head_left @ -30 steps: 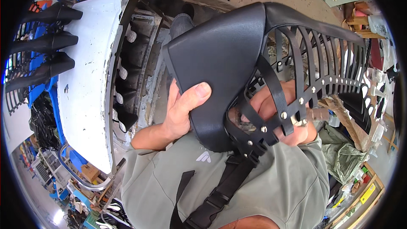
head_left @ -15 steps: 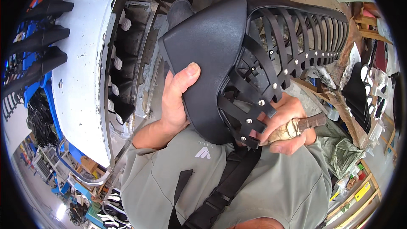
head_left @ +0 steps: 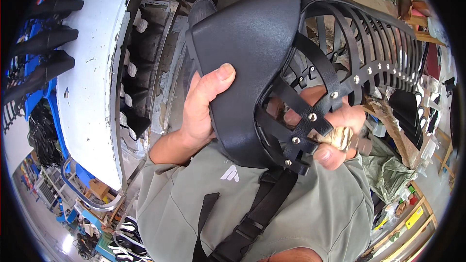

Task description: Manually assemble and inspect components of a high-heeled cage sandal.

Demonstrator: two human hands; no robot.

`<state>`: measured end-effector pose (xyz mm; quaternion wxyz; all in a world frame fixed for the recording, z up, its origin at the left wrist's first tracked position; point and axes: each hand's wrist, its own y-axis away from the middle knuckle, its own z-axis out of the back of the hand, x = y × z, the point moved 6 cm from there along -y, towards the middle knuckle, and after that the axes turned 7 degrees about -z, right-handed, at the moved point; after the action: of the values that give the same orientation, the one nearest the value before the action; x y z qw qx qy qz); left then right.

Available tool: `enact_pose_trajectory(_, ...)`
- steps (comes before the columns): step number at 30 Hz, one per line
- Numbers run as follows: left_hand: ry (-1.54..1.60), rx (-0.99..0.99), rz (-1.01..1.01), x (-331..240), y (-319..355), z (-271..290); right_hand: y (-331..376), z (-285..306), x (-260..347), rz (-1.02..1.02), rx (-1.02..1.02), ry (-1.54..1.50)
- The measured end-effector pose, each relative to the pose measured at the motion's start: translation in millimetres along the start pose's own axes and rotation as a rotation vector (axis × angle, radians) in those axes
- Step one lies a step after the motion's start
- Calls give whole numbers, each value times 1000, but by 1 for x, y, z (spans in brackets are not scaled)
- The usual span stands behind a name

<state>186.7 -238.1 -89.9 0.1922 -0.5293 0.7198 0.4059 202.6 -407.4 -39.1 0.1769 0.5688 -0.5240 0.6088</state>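
Close to the camera, above the person's grey-green shirt [head_left: 291, 213] and a black webbing chest strap [head_left: 262, 213], both bare hands hold one large black leather piece [head_left: 252, 58], likely a shoe upper or sandal-boot shaft.

The left hand [head_left: 199, 111] grips the piece's smooth solid panel from its left edge. The thumb lies flat across the front face and the fingers are curled out of sight behind it, so the panel is pinched between thumb and fingers.

The right hand [head_left: 335, 126] sits lower right of the piece, partly hidden behind its crossed straps [head_left: 301, 126]. Its fingers are closed around a small brass-coloured object [head_left: 342, 138]; what this object is cannot be made out.

The leather looks light and flexible, yet firm enough to keep its curve. The matt grain should give a good grip. The solid panel judged the safest place to hold; the thin straps would likely twist or crease if pulled.

The piece is matt black, broad and plain on the left. To the right it breaks into many narrow parallel straps [head_left: 383, 48], each fixed with small silver rivets [head_left: 357, 80], arching away from the hands.

Farther off, left of the left hand, stands a white curved machine surface [head_left: 87, 77] with black moulds [head_left: 48, 34]. Beyond the right hand lies workshop clutter [head_left: 407, 165].
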Motion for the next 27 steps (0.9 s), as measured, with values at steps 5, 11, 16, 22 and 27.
enact_pose_trajectory(5,-22,-17,31,-4,3,-6,-14,-13,22,-35,162,307)
enact_pose_trajectory(11,-151,-3,-66,-15,3,-10,4,-17,27,45,249,709)
enact_pose_trajectory(16,-39,114,9,-11,4,-10,-12,7,4,-48,162,274)
enact_pose_trajectory(22,4,-51,-42,0,-1,-1,-2,14,-34,-607,211,-457)
enact_pose_trajectory(27,110,-23,35,0,1,8,-9,7,-24,-676,277,-406)
